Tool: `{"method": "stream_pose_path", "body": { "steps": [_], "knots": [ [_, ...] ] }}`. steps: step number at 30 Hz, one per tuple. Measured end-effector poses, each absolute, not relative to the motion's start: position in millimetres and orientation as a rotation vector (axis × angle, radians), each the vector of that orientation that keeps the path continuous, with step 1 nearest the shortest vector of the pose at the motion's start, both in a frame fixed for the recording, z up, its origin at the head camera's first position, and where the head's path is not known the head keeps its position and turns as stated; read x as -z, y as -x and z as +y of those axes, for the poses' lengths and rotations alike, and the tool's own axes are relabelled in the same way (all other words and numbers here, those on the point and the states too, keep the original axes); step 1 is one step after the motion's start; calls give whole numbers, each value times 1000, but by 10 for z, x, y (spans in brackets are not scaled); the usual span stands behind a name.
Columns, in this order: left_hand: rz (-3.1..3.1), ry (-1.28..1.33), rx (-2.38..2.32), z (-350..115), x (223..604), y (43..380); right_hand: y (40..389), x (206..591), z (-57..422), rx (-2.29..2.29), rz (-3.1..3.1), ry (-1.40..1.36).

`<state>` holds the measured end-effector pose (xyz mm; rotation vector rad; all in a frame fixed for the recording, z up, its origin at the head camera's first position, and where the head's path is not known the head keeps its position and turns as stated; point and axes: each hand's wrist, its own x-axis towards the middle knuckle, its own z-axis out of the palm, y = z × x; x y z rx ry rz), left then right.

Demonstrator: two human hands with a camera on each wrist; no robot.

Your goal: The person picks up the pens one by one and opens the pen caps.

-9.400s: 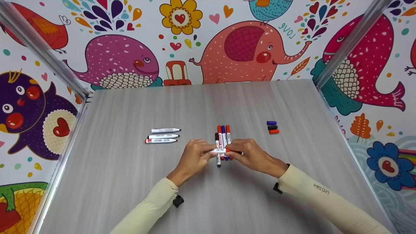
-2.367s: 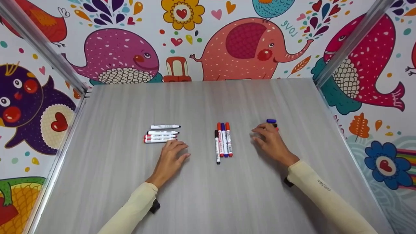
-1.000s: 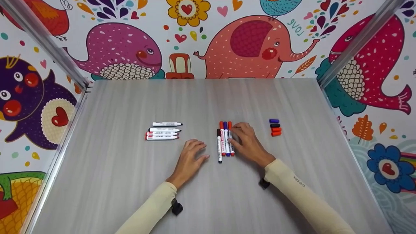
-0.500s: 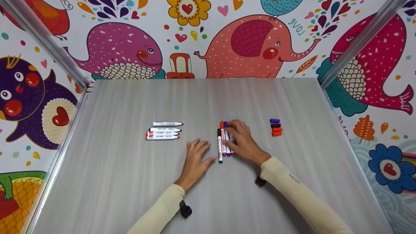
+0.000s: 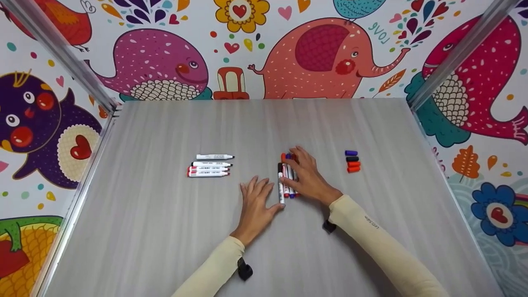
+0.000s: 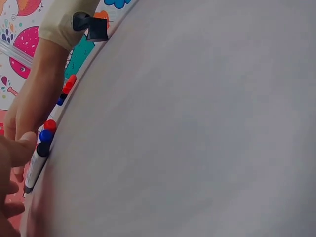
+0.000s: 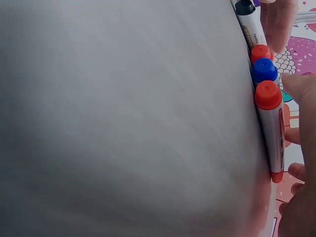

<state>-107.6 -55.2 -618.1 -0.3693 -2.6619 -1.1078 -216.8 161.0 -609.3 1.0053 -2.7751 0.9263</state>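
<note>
Four markers lie side by side mid-table: one with a black cap (image 5: pixel 281 187), a red one (image 5: pixel 286 190), a blue one (image 5: pixel 292 191) and a second red one (image 7: pixel 270 128), mostly hidden under the right hand in the head view. My right hand (image 5: pixel 307 175) reaches across them from the right, fingers spread over their far ends, thumb tip by the black marker. To their left my left hand (image 5: pixel 256 208) lies with fingers spread, its thumb tip right at the near end of the black marker.
On the left, several uncapped white markers (image 5: pixel 210 174) lie in a row, tips pointing right. On the right lie a blue cap (image 5: pixel 351 153), a black cap (image 5: pixel 352 159) and two red caps (image 5: pixel 353 169). Patterned walls (image 5: pixel 165 62) enclose the table (image 5: pixel 165 231).
The red marker gripped earlier is gone from the hands; the left row and the caps each show one more. Recently, the left hand moved right to the black marker; the right hand came over the group.
</note>
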Motion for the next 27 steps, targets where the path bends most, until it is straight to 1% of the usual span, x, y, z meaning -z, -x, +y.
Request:
{"method": "stream_pose_path", "body": {
  "steps": [7,19,27],
  "knots": [
    [-2719,370,978,-447,6166,1065,2179,6075,1576,-902,-2822,-983],
    [-2780,390,851,-400,6175,1088,2203,6068,1501,-853,-2849,-1000],
    [-2769,423,893,-443,6172,1091,2183,6048,1456,-900,-2860,-973]
  ]
}}
